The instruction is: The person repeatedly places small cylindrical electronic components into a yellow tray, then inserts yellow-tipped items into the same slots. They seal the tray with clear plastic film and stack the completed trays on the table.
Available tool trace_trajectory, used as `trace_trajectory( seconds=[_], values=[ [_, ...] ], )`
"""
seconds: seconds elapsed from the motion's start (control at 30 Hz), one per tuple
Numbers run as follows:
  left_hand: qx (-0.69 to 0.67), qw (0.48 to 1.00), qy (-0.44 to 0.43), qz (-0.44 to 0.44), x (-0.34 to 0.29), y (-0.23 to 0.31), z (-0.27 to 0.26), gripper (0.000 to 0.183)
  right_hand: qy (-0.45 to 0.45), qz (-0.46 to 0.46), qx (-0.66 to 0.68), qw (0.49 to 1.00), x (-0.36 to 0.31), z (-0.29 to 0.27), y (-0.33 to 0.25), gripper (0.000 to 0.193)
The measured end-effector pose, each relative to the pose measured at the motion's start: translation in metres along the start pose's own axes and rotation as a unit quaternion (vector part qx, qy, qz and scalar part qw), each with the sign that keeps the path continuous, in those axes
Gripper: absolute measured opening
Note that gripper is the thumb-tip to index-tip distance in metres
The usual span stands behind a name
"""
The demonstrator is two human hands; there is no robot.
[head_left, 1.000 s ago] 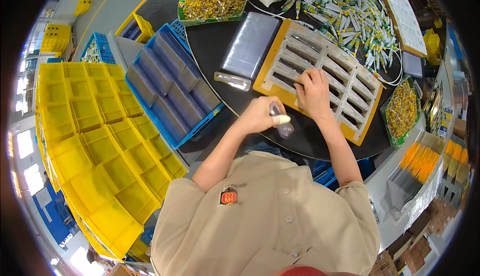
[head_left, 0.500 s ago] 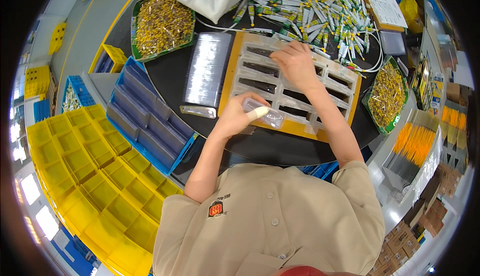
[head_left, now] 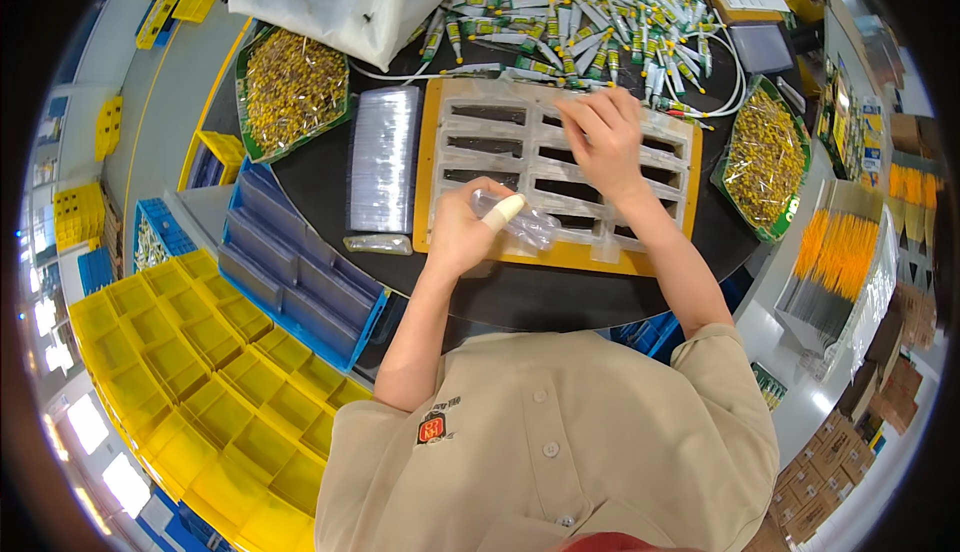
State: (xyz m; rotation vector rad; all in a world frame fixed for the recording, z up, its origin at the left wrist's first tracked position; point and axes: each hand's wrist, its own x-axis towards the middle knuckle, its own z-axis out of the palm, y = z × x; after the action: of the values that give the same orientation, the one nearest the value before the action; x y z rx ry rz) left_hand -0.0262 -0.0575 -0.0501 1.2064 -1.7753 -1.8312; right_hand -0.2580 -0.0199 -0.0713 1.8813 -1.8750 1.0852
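Note:
My left hand (head_left: 466, 232) is closed around a few clear plastic blister shells (head_left: 530, 230), above the near left part of a yellow-edged tray (head_left: 432, 177). A pale cover is on its thumb. My right hand (head_left: 608, 147) hovers over the tray's middle, fingers bent and tips drawn together. Whether something thin and clear is between them is too small to tell. The tray has rows of long slots with dark openings and clear plastic around them. Left of it stands a stack of clear plastic shells (head_left: 383, 160), with a single clear shell (head_left: 378, 244) in front.
Beyond the tray lies a heap of small glue tubes (head_left: 590, 22) with a white cable. Green-edged bins of small yellow pieces (head_left: 293, 92) (head_left: 765, 157) flank it. A white plastic bag (head_left: 310, 7) lies far left. Blue (head_left: 300, 262) and yellow crates (head_left: 190, 372) stand at the left.
My right hand has moved right and a little nearer relative to the tray, its fingers lifting from the upper slots. My left hand keeps its shells, now tilted slightly. The whole view has shifted.

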Motion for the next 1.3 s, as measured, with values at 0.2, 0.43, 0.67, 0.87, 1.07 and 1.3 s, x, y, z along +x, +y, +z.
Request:
trace_trajectory(
  seconds=[0.2,0.43,0.67,0.87,1.07,1.3],
  values=[
    [-0.032,0.999,-0.001,0.03,0.02,0.014,0.025,0.02,-0.097,-0.01,-0.034,0.995,-0.029,-0.043,0.01,0.02],
    [-0.051,0.995,0.018,0.087,0.021,0.014,0.046,0.018,-0.238,0.187,0.267,0.915,-0.038,-0.067,-0.034,0.012],
    [0.001,0.999,0.032,0.036,0.004,0.004,0.046,0.021,-0.124,0.033,0.183,0.975,-0.06,-0.058,-0.036,0.008],
    [-0.024,0.998,-0.057,-0.005,-0.013,-0.002,0.047,0.016,-0.088,0.043,0.026,0.995,-0.037,-0.049,-0.004,0.01],
    [0.0,0.997,0.056,0.06,-0.007,-0.006,0.049,0.024,-0.208,0.104,0.189,0.954,-0.05,-0.073,-0.035,0.012],
    [-0.031,0.997,0.063,0.033,-0.025,-0.014,0.053,0.03,-0.205,0.046,0.262,0.942,-0.068,-0.077,-0.05,0.011]
  ],
)
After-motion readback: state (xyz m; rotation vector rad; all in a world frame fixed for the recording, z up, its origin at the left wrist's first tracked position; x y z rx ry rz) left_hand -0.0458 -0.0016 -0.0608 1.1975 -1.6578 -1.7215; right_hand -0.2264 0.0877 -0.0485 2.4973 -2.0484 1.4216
